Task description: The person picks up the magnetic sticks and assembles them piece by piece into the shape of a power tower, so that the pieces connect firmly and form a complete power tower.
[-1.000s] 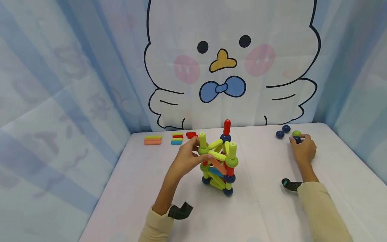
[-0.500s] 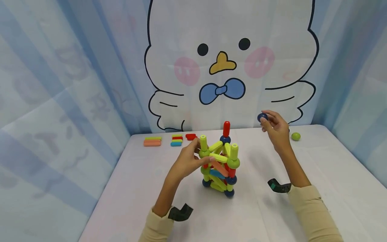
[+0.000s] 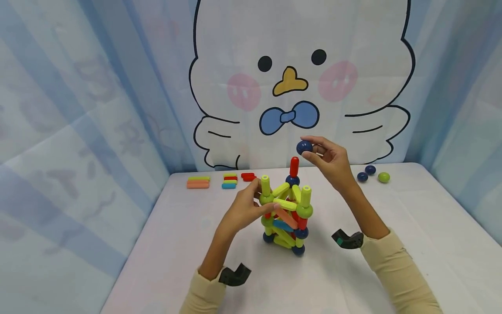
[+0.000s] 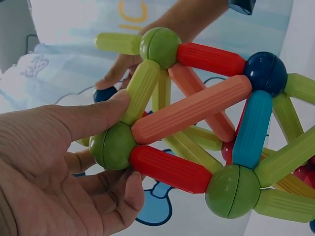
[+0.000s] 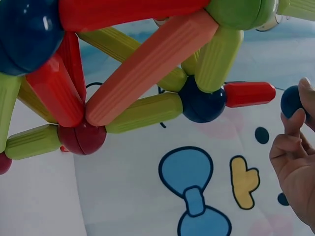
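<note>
A tower of coloured rods and balls (image 3: 285, 204) stands upright on the table. My left hand (image 3: 240, 210) holds it at the upper left, with the thumb and fingers about a green ball (image 4: 115, 147) and the yellow-green rod (image 4: 141, 91) joined to it. Between thumb and fingers, my right hand (image 3: 333, 165) pinches a dark blue ball (image 3: 304, 147). That ball is just above the upright red rod (image 3: 294, 167) on the tower's back corner; a narrow gap separates them in the right wrist view. Two yellow-green rods also point up from the front corners.
Loose yellow-green and orange rods (image 3: 198, 185) lie at the back left, beside a stack with a blue rod (image 3: 228, 186) and some red rods (image 3: 248, 176). At the back right are two dark blue balls (image 3: 362, 176) and a green ball (image 3: 384, 177).
My right hand has lifted a dark blue ball from the group at the back right and carried it left to above the red rod. My left hand stays on the tower.
</note>
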Motion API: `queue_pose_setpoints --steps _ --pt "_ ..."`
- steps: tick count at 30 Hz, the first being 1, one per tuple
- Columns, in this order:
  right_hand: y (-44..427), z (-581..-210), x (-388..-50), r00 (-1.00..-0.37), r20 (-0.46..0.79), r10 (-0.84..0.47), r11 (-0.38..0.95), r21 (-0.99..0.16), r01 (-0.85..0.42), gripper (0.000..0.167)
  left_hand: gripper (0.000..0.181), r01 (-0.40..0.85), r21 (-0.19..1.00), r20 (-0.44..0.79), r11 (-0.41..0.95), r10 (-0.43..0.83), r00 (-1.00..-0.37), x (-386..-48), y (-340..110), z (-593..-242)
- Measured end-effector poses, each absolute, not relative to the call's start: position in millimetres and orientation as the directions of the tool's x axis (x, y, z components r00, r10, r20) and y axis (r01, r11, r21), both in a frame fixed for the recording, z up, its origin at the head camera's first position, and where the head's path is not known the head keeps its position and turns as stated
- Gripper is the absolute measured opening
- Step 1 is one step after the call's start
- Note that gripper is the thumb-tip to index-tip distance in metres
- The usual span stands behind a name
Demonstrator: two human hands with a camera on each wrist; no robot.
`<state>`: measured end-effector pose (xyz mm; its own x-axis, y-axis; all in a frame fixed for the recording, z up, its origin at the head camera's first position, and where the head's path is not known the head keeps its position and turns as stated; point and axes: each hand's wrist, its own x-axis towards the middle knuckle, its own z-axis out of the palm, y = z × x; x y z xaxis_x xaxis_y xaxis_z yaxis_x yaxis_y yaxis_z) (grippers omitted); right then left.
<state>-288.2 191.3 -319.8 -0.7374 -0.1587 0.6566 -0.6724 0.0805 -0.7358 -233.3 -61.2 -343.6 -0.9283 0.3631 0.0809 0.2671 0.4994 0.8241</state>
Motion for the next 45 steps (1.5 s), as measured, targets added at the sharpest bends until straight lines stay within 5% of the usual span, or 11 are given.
queue_pose_setpoints --steps 27,38,45 --pt "180 -318 -287 -0.712 0.628 -0.315 0.157 -0.705 -0.692 0.045 0.047 0.272 0.836 0.071 0.477 0.397 -0.915 -235 -62 -345" --pt "228 -354 -303 -0.807 0.591 0.010 0.253 -0.782 -0.570 0.027 0.051 0.268 0.823 0.069 0.501 0.379 -0.923 -233 -62 -344" --pt "292 -411 -330 -0.874 0.412 0.257 0.596 -0.780 -0.192 0.035 0.051 0.282 0.811 0.110 0.512 0.339 -0.934 -229 -55 -347"
